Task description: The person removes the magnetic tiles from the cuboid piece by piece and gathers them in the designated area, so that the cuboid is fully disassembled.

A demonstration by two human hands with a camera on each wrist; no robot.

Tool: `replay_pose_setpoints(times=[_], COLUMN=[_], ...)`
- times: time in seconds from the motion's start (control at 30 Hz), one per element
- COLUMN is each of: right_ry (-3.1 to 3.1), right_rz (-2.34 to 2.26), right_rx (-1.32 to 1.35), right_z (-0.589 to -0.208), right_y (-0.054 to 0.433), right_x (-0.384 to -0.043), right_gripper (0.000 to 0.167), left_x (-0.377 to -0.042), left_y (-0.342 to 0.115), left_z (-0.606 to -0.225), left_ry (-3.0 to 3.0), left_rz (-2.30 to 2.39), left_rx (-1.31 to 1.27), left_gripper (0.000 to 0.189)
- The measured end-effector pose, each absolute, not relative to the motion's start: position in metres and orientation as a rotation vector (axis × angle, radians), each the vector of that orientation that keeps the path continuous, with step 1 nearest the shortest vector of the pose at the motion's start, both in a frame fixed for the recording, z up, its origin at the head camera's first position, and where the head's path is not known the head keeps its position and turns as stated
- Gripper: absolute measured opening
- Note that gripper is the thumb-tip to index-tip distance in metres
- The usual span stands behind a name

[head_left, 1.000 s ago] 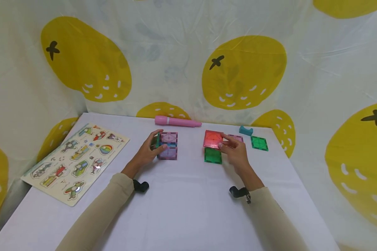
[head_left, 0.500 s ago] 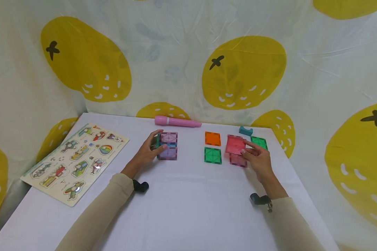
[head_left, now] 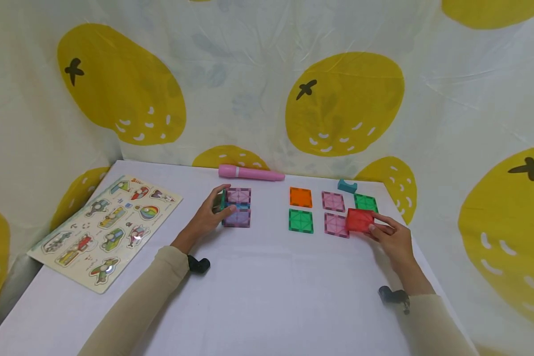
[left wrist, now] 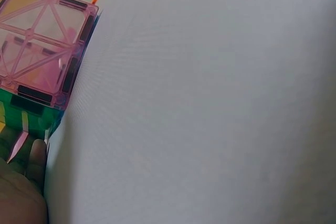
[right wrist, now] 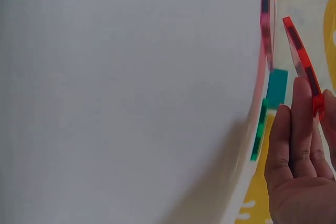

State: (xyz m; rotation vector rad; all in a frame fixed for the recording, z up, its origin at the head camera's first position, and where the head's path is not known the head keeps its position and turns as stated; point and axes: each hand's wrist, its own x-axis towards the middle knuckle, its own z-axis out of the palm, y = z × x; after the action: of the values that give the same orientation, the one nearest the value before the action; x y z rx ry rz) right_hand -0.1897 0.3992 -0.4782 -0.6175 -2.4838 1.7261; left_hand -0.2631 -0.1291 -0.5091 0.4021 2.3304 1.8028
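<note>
In the head view my left hand (head_left: 206, 216) holds the left side of a small structure of magnetic tiles (head_left: 239, 197), with thumb and fingers spread along it. Pink, lilac, blue and green tiles show in it; the left wrist view shows fingers behind its green tile (left wrist: 31, 116). My right hand (head_left: 393, 242) pinches a red magnetic tile (head_left: 359, 220) by its right edge. That tile is held above the table, tilted in the right wrist view, beside a flat pink tile (head_left: 336, 225) and in front of a green tile (head_left: 366, 202).
Flat on the white table (head_left: 267, 296) lie an orange tile (head_left: 300, 197), another green tile (head_left: 300, 221) and a second pink tile (head_left: 333, 201). Behind them are a teal notched block (head_left: 347, 186) and a pink wand-shaped stick (head_left: 251, 173). A picture puzzle board (head_left: 131, 242) lies at left.
My right hand has carried the red tile rightward, from over the orange tile, past the pink tiles, to the front of the right-hand green tile. The left hand and its structure stay put.
</note>
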Motion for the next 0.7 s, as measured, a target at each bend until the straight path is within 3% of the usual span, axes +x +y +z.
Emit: replay_pose_setpoints(times=[0.33,0.7], right_ry=[-2.640,-2.697], right_rz=[1.450,1.306], right_rx=[-0.917,-0.962], right_z=[-0.482,-0.479], right_y=[0.425,0.426], right_x=[-0.189,-0.185], right_gripper=[0.051,0.051], left_x=[-0.264,-0.264], left_y=[-0.129,-0.129], left_z=[-0.509,-0.509], left_ry=[2.338,2.344], left_rz=[1.789,1.786], left_rx=[0.375,0.382], left_gripper=[0.072,0.073])
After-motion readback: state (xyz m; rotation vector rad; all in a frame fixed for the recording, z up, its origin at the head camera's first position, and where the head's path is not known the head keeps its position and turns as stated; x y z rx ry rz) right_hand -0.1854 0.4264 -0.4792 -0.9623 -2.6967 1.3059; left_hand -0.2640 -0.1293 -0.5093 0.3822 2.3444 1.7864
